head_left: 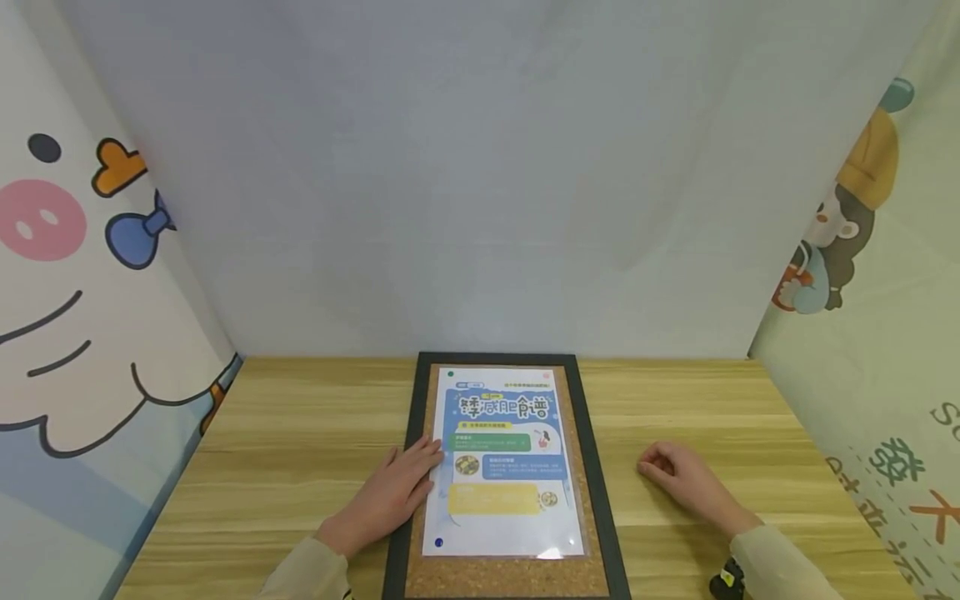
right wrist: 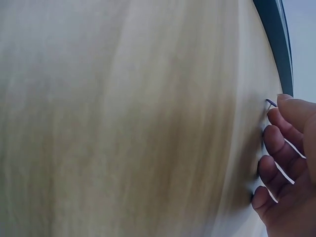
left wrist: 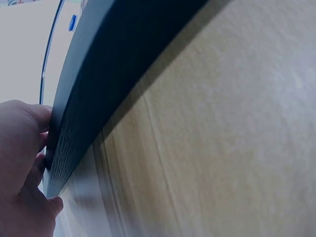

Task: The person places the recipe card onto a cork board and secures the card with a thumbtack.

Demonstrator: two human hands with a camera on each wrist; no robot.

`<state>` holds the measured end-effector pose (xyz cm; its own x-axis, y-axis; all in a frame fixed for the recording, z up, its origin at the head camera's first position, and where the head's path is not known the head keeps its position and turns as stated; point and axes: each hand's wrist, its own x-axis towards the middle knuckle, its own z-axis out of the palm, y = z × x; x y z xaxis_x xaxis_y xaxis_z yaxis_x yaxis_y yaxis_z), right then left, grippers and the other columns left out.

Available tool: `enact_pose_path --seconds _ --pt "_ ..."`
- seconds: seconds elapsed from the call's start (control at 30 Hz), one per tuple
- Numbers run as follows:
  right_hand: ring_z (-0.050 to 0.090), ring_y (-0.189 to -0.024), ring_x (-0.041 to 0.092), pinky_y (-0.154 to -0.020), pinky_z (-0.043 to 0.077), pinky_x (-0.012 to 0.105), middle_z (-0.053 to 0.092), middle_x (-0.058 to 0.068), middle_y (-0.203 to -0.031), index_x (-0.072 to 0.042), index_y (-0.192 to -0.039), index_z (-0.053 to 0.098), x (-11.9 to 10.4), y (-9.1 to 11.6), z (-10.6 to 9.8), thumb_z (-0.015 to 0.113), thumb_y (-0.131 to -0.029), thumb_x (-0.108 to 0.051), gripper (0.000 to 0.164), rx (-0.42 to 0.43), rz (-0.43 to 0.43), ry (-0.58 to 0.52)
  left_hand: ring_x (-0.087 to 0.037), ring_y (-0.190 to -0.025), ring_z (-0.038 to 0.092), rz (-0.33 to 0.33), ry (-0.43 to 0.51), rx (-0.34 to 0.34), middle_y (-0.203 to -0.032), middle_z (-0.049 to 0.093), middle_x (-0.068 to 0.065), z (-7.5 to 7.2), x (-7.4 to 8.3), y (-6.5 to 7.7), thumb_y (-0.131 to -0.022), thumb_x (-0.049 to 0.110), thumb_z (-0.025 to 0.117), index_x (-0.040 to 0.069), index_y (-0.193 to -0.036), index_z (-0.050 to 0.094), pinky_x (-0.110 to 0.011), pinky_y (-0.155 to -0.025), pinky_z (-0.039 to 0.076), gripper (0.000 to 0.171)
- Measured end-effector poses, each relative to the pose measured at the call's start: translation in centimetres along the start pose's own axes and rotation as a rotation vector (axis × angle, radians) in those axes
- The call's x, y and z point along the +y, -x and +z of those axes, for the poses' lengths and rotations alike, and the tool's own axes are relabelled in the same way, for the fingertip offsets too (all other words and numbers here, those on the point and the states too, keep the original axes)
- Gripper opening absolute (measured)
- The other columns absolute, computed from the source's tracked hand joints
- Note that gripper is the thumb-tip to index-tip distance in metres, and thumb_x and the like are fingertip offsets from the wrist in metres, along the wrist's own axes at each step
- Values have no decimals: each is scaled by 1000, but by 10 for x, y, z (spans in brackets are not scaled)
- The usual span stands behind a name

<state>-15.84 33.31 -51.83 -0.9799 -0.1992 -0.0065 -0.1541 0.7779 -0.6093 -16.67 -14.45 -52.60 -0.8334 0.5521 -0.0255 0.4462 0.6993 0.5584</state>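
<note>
A corkboard with a dark frame lies on the table, bearing a printed sheet with Chinese lettering. A green thumbtack, a pink one and a blue one sit at three of its corners. My left hand rests on the board's left side, fingers extended over the frame to the sheet's edge. To the right of the board, my right hand is low over the table, its thumb and index finger pinching a small dark-blue thumbtack. The other fingers are loosely bent.
The wood-grain table extends on both sides of the board. A pale curtain hangs behind it. Printed cloths with cartoon figures flank the table on the left and right.
</note>
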Motion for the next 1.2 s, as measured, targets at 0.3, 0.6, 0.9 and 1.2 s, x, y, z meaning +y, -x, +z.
enact_pose_path --seconds 0.3,0.6,0.9,1.2 --pt "51 -71 3 -65 46 26 64 -6 -83 -10 -97 72 0 0 3 72 -99 -15 6 17 7 9 -35 -155 29 0 5 -3 -164 41 -13 -1 1 1 -109 16 54 3 -152 51 -73 -117 22 45" --pt "49 -70 3 -64 44 26 62 -6 -81 -8 -96 71 -7 -1 2 71 -99 -13 5 10 13 23 -35 -155 29 -5 17 -3 -164 41 -12 -2 2 2 -109 16 54 3 -153 51 -75 -116 20 45" --pt "53 -76 5 -68 47 27 68 -2 -89 -6 -97 72 -9 1 0 71 -99 -12 6 -17 67 -7 -35 -155 29 -7 18 -4 -164 41 -13 -2 3 3 -109 16 54 3 -153 51 -76 -116 20 46" --pt "56 -77 5 -68 48 26 72 2 -93 -6 -94 75 -10 5 -3 74 -98 -15 11 -58 84 -103 -38 -154 31 15 24 15 -163 43 -14 -4 5 4 -109 16 54 3 -152 51 -78 -114 20 45"
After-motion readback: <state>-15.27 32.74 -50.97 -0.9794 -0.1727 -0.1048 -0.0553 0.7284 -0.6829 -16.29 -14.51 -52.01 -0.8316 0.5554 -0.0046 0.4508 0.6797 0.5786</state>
